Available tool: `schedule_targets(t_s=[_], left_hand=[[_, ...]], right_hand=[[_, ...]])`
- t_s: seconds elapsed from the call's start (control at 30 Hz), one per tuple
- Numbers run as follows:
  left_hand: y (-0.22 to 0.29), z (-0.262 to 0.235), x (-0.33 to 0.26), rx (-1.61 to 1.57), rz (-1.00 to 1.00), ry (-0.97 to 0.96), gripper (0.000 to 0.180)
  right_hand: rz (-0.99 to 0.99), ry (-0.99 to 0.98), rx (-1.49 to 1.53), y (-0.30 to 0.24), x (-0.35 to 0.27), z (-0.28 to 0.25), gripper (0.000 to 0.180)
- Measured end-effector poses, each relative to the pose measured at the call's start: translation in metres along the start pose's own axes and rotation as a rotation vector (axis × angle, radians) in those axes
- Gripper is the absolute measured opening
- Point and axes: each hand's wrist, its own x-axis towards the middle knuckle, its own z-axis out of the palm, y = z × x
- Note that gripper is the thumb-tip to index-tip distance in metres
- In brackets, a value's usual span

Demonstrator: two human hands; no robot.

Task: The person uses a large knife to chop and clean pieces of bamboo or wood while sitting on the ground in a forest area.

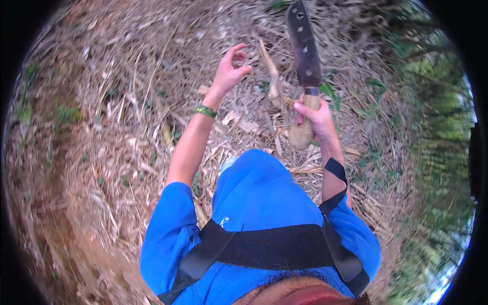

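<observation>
Wooden-handled machete gripped upright in right hand — left hand raised, open, empty.

No packages, labels, signs or screens here.

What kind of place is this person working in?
Probably a wooded or overgrown outdoor plot. The ground is covered with dry leaves and stalks, green brush grows at the right, and the right hand holds a big knife.
</observation>
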Motion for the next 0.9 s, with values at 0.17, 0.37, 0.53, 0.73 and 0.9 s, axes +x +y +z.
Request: schedule_targets(t_s=[0.17, 0.37, 0.53, 0.73, 0.9], left_hand=[[-0.111, 0.058, 0.082, -0.062, -0.423, 0.164, 0.022], [-0.101, 0.185, 0.101, -0.592, -1.193, 0.267, 0.059], [-0.131, 0.202, 0.117, -0.293, -1.294, 0.021, 0.067], [-0.164, 0.182, 0.062, 0.615, -0.642, 0.490, 0.057], [-0.185, 0.115, 0.050, 0.465, 0.450, -0.470, 0.031]], right_hand=[[-0.282, 0.332, -0.069, -0.105, -0.065, -0.043, 0.028], [-0.352, 0.711, -0.254, -0.116, -0.140, -0.097, 0.026], [-0.082, 0.788, -0.349, -0.073, -0.181, -0.083, 0.025], [-0.005, 0.937, -0.274, -0.038, -0.238, -0.042, 0.030], [-0.098, 1.052, -0.268, -0.045, -0.260, -0.025, 0.031]])
